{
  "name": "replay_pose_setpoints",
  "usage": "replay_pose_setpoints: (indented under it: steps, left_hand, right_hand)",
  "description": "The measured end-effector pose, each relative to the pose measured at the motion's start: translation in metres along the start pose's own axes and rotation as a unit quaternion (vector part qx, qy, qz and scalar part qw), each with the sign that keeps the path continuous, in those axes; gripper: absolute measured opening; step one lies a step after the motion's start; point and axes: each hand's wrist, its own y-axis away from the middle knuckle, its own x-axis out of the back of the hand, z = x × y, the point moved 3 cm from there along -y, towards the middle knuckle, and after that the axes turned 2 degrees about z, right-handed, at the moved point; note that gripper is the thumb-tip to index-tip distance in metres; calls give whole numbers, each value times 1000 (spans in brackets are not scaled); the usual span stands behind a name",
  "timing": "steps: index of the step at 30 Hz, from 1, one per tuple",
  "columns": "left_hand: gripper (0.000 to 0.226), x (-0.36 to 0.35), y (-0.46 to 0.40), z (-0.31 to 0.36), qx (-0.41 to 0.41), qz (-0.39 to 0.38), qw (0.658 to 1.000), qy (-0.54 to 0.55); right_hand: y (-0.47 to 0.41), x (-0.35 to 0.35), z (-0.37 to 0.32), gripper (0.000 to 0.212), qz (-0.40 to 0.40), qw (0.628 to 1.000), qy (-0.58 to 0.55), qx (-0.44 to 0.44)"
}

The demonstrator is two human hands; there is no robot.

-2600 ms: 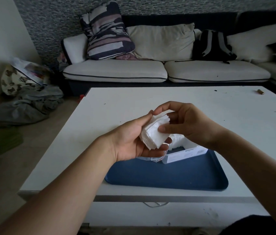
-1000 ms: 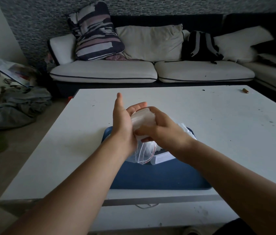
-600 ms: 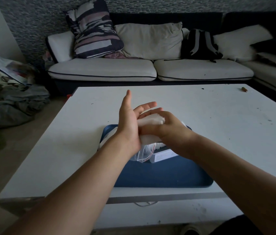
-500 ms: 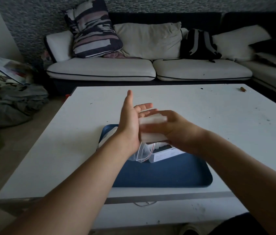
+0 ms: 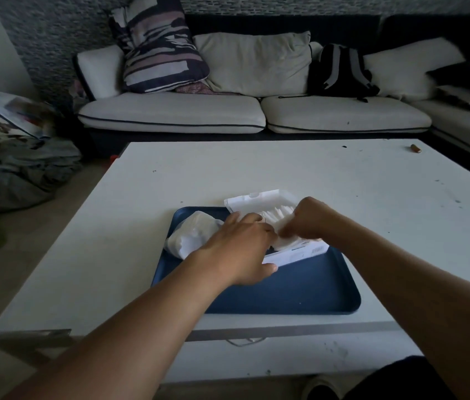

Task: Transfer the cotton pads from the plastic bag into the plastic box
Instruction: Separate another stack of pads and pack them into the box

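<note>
Placement step in hand: your right hand (image 5: 307, 219) pinches a stack of white cotton pads (image 5: 278, 216) into the open plastic box (image 5: 297, 252) on the blue tray (image 5: 300, 290), desk-centre. Your left hand (image 5: 239, 249) rests flat against the box, grip slack, fingers straight. Pads look fanned, uneven. Next, release and square them, then return to the plastic bag (image 5: 192, 236), still bulging beside the box.

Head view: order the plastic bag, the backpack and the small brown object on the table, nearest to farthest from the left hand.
1. plastic bag: beside the left hand, on the tray.
2. small brown object: table's far right corner.
3. backpack: on the sofa.
</note>
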Motion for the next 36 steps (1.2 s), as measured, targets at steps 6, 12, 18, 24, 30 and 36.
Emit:
replay_pose_setpoints:
  steps: [6, 12, 18, 24, 30, 36]
  left_hand:
    - [36, -8, 7, 5, 77, -135, 988, -7]
    - [31, -11, 8, 6, 75, -135, 988, 1]
    - [28, -14, 4, 7, 56, -122, 991, -3]
    - [39, -8, 5, 12, 53, -128, 990, -17]
    - [40, -6, 7, 10, 69, -131, 989, -27]
    - [30, 12, 7, -5, 66, -4, 988, 138]
  right_hand:
    - [-12, -19, 4, 33, 6, 989, 149, -14]
    - [-9, -23, 6, 40, 81, 982, 173, 3]
    - [3, 25, -11, 24, 138, 984, 77, 82]
    - [28, -5, -16, 15, -169, 986, -6, 2]
    - [21, -6, -6, 19, -188, 979, -7, -83]
    - [19, -1, -21, 18, -129, 991, -35, -7]
